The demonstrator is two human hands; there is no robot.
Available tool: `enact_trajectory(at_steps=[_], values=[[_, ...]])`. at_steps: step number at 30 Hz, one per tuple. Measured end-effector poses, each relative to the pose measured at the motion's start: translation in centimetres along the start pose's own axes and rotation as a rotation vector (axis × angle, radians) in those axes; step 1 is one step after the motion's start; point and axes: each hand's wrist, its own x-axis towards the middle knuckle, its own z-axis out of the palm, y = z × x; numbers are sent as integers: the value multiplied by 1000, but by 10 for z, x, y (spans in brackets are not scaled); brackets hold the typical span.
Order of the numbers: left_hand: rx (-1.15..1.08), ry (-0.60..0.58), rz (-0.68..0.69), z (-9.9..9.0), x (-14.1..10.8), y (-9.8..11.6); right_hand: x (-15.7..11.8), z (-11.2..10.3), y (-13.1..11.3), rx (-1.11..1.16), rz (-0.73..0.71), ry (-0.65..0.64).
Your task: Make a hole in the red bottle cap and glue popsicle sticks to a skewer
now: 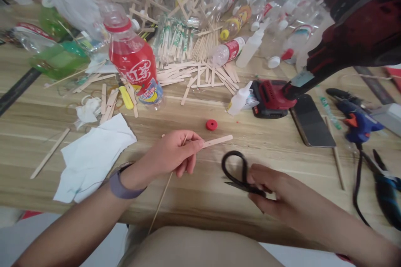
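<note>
My left hand [177,152] is closed on a flat wooden craft stick [219,140], pinched between thumb and fingers. A thin bamboo skewer [163,196] also passes through this hand, its lower end reaching toward my lap. To the right, my right hand [266,187] grips black-handled scissors [234,158], with one handle loop turned up and a short dark blade pointing left. The scissors are slightly blurred and apart from the stick. Just beyond my left hand a red bottle cap [211,124] with a dark hole in its middle lies on the wooden table [200,200].
An iced tea bottle [134,60] stands behind my left hand, near white paper [98,150]. Loose craft sticks [200,75] and plastic bottles fill the back. On the right are a cordless drill [275,96], a phone [313,121], a blue glue gun [359,121] and pliers [387,196].
</note>
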Motion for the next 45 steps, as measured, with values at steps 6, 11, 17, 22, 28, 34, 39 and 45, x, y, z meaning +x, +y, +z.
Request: enact_trajectory(at_steps=[6, 11, 17, 22, 28, 34, 39, 45], values=[[50, -86, -80, 3, -1, -2, -15, -24, 1, 330, 102, 45], [61, -117, -89, 12, 0, -6, -1, -30, -13, 289, 56, 52], [11, -113, -99, 18, -1, -7, 22, -22, -17, -230, -117, 267], [13, -112, -100, 18, -2, -8, 30, -16, -21, -470, -194, 310], [14, -129, -58, 16, -2, -9, 35, -13, -27, -628, -126, 250], [-9, -132, -72, 17, -3, -10, 36, -12, -31, -663, -88, 185], [-57, -120, -59, 20, -2, -12, 36, -12, -32, -688, -73, 189], [-12, -35, -16, 25, -8, -6, 37, -8, -36, -734, -100, 269]])
